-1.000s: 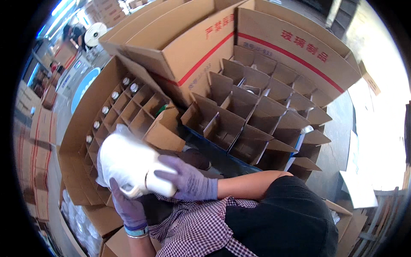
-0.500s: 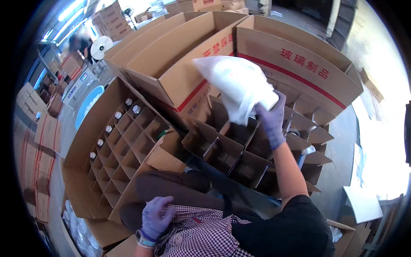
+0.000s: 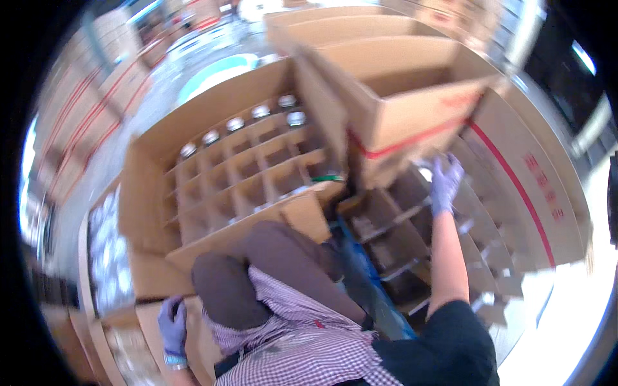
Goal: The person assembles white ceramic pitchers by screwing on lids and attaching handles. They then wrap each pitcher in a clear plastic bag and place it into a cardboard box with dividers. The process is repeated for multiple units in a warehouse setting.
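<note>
My right hand [image 3: 445, 183], in a purple glove, reaches over a carton with cardboard dividers [image 3: 393, 222]. Its fingers look apart, and a small white thing [image 3: 425, 174] shows beside them, too blurred to name. My left hand [image 3: 172, 329], also gloved, hangs by a cardboard flap [image 3: 201, 338] near my knee; its fingers are loosely bent and apart, with nothing visible in them. Left of the divider carton stands an open box [image 3: 148, 212] with a cardboard grid. Several capped bottles [image 3: 235, 124] stand in its far cells, and a green object [image 3: 327, 178] lies at its right corner.
Tall open cartons [image 3: 412, 122] with red stripes rise behind the divider carton, and another striped carton [image 3: 528, 186] leans at right. A box of clear plastic-looking items [image 3: 108, 251] sits at far left. A blue tub [image 3: 219, 74] and stacked cartons [image 3: 90, 122] are farther back.
The white plastic bag that was in my right hand no longer shows there; that hand has come down to the divider carton. My left hand moved left, off my lap. The view has swung left.
</note>
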The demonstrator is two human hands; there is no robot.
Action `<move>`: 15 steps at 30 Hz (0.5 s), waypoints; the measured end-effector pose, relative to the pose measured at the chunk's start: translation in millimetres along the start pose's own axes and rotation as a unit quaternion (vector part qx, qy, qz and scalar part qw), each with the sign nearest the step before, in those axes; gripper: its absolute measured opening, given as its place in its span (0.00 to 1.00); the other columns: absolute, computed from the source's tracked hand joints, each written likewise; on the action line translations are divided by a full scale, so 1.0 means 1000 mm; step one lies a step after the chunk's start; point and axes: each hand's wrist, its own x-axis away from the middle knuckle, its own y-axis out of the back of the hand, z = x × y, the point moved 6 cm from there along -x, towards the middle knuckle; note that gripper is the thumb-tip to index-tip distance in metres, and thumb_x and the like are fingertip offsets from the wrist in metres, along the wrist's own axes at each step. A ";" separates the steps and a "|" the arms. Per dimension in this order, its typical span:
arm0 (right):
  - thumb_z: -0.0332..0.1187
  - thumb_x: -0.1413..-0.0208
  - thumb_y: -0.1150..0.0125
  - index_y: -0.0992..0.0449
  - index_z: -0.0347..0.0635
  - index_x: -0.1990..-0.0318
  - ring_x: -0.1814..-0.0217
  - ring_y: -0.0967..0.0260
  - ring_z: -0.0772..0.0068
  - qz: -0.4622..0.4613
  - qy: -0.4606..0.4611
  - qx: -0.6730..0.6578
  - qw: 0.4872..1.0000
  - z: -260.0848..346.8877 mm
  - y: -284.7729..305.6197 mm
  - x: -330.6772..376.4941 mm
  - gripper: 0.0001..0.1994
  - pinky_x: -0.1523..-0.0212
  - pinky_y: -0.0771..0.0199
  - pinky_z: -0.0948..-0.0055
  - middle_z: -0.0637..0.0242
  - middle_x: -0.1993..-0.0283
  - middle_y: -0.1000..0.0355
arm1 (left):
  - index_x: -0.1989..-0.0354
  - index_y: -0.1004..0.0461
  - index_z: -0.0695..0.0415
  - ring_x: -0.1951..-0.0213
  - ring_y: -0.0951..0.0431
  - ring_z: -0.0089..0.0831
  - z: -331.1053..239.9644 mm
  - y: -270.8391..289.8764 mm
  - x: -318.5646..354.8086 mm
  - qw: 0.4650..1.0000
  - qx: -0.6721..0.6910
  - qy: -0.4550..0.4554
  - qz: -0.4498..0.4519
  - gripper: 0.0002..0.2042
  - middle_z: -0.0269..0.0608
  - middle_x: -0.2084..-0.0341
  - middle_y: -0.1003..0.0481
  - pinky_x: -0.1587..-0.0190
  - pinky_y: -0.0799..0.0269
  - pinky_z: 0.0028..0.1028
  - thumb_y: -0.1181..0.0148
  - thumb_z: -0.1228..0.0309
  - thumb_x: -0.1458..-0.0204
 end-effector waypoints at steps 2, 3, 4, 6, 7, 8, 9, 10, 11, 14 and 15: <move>0.33 0.38 0.38 0.29 0.30 0.41 0.35 0.36 0.52 0.052 0.028 -0.161 0.985 0.070 -0.008 0.053 0.22 0.33 0.38 0.59 0.50 0.39 0.32 | 0.54 0.22 0.63 0.57 0.19 0.36 0.013 0.014 0.016 0.998 -0.030 0.045 -0.026 0.11 0.47 0.61 0.20 0.51 0.24 0.32 0.39 0.73 0.43; 0.30 0.37 0.41 0.28 0.32 0.41 0.37 0.35 0.56 0.115 0.084 -0.213 0.967 0.102 -0.015 0.088 0.19 0.34 0.36 0.62 0.53 0.41 0.31 | 0.53 0.22 0.63 0.57 0.19 0.37 0.015 0.018 0.021 0.996 -0.024 0.075 -0.033 0.12 0.47 0.60 0.19 0.51 0.24 0.32 0.38 0.72 0.43; 0.27 0.38 0.41 0.27 0.34 0.43 0.40 0.33 0.61 0.189 0.084 -0.254 0.945 0.115 -0.024 0.124 0.17 0.36 0.35 0.64 0.57 0.44 0.29 | 0.53 0.21 0.63 0.56 0.18 0.41 0.025 0.017 0.020 0.994 -0.038 0.104 -0.014 0.13 0.49 0.59 0.19 0.50 0.24 0.34 0.38 0.68 0.43; 0.23 0.41 0.40 0.24 0.36 0.48 0.45 0.30 0.68 0.410 -0.020 -0.383 0.828 0.157 -0.034 0.196 0.14 0.39 0.33 0.69 0.63 0.49 0.27 | 0.53 0.20 0.60 0.54 0.19 0.45 0.033 0.017 0.022 0.992 -0.069 0.108 -0.014 0.15 0.51 0.58 0.19 0.49 0.24 0.38 0.38 0.64 0.44; 0.22 0.42 0.40 0.22 0.37 0.50 0.47 0.30 0.71 0.445 0.042 -0.357 0.820 0.193 -0.022 0.213 0.13 0.41 0.31 0.71 0.65 0.49 0.27 | 0.53 0.20 0.59 0.55 0.19 0.46 0.034 0.017 0.025 0.994 -0.073 0.080 -0.015 0.16 0.52 0.58 0.19 0.49 0.24 0.39 0.39 0.62 0.44; 0.26 0.41 0.42 0.21 0.37 0.50 0.50 0.29 0.73 0.462 0.082 -0.373 0.800 0.232 -0.004 0.220 0.12 0.47 0.29 0.75 0.66 0.51 0.25 | 0.53 0.20 0.58 0.56 0.19 0.44 0.036 0.015 0.027 0.995 -0.069 0.076 -0.018 0.16 0.50 0.59 0.19 0.50 0.24 0.38 0.37 0.62 0.44; 0.22 0.44 0.45 0.23 0.34 0.51 0.49 0.29 0.67 0.478 0.100 -0.430 0.759 0.277 0.020 0.218 0.13 0.46 0.29 0.69 0.61 0.52 0.27 | 0.52 0.20 0.57 0.57 0.19 0.45 0.033 0.017 0.025 0.997 -0.065 0.044 -0.009 0.16 0.50 0.60 0.20 0.51 0.24 0.39 0.37 0.60 0.44; 0.26 0.42 0.48 0.23 0.33 0.54 0.52 0.29 0.64 0.423 0.140 -0.455 0.771 0.305 0.042 0.213 0.12 0.50 0.27 0.70 0.57 0.52 0.27 | 0.52 0.21 0.56 0.58 0.19 0.46 0.029 0.016 0.023 0.998 -0.057 0.022 -0.009 0.16 0.49 0.61 0.20 0.52 0.24 0.40 0.38 0.60 0.43; 0.35 0.36 0.49 0.23 0.33 0.54 0.59 0.28 0.67 0.377 0.218 -0.420 0.796 0.339 0.071 0.206 0.14 0.57 0.24 0.70 0.60 0.56 0.27 | 0.52 0.21 0.57 0.58 0.19 0.46 0.025 0.019 0.025 0.999 -0.019 0.036 -0.012 0.16 0.50 0.60 0.20 0.52 0.24 0.40 0.38 0.59 0.43; 0.42 0.33 0.47 0.25 0.36 0.50 0.57 0.28 0.61 0.282 0.335 -0.671 0.598 0.404 0.150 0.211 0.17 0.57 0.26 0.65 0.58 0.55 0.27 | 0.53 0.20 0.57 0.57 0.20 0.47 0.036 0.017 0.041 0.998 -0.011 0.045 -0.033 0.17 0.50 0.60 0.20 0.51 0.24 0.40 0.39 0.58 0.43; 0.42 0.34 0.47 0.25 0.36 0.50 0.58 0.29 0.61 0.265 0.363 -0.667 0.594 0.412 0.155 0.217 0.17 0.57 0.26 0.66 0.59 0.56 0.27 | 0.53 0.20 0.57 0.56 0.20 0.47 0.035 0.017 0.044 0.998 -0.003 0.053 -0.031 0.17 0.51 0.59 0.20 0.50 0.25 0.40 0.40 0.57 0.42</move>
